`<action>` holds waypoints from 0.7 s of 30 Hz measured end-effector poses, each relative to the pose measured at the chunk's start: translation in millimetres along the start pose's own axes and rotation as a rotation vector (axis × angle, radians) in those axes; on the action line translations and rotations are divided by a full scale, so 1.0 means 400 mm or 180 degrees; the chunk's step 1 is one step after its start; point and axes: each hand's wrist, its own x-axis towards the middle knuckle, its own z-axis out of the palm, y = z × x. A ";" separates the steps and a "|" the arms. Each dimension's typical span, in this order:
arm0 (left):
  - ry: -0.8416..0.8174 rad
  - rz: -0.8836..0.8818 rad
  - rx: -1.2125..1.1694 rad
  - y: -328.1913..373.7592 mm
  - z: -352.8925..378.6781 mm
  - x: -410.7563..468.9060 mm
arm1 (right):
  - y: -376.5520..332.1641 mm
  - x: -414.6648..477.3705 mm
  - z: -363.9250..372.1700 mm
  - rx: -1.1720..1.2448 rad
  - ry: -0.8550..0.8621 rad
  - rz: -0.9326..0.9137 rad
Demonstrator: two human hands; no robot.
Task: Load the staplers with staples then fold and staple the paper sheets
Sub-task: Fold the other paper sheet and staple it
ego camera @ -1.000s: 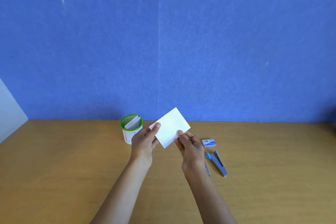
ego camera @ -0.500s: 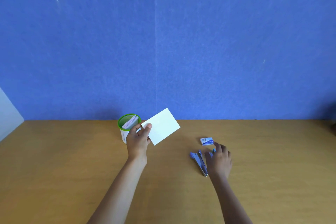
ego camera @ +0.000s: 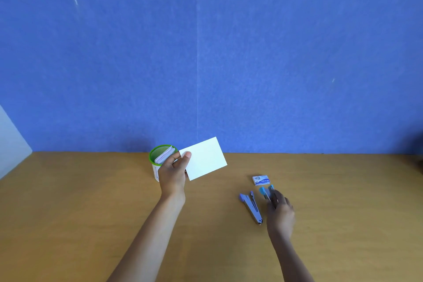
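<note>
Left hand [ego camera: 172, 174] pinches the paper [ego camera: 206, 158] by its left edge, kept free for stapling; right hand [ego camera: 280, 213] reaches onto the right stapler [ego camera: 265, 190], finger grip too blurred to tell.

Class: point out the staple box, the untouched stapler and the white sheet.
staple box [ego camera: 261, 179]: head view, printed top.
untouched stapler [ego camera: 251, 207]: head view, middle of body.
white sheet [ego camera: 206, 159]: head view, centre of face.
</note>
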 end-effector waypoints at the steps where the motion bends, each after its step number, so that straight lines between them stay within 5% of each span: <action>1: 0.0001 0.0016 -0.0008 0.002 0.000 0.000 | -0.021 -0.003 -0.006 0.0337 0.0065 0.0149; 3: 0.0005 0.0060 0.0010 0.004 0.001 -0.001 | -0.080 -0.016 -0.023 0.1124 -0.0174 0.0632; 7: 0.0039 0.0089 -0.0014 0.009 0.006 -0.003 | -0.202 -0.069 -0.060 0.3181 -0.1659 0.1496; 14: 0.0106 0.0227 -0.0084 0.025 0.013 -0.011 | -0.293 -0.138 -0.085 0.3594 -0.2855 0.1327; 21: -0.0078 0.0416 0.0077 0.008 0.017 -0.028 | -0.347 -0.147 -0.095 0.3649 -0.2817 0.1237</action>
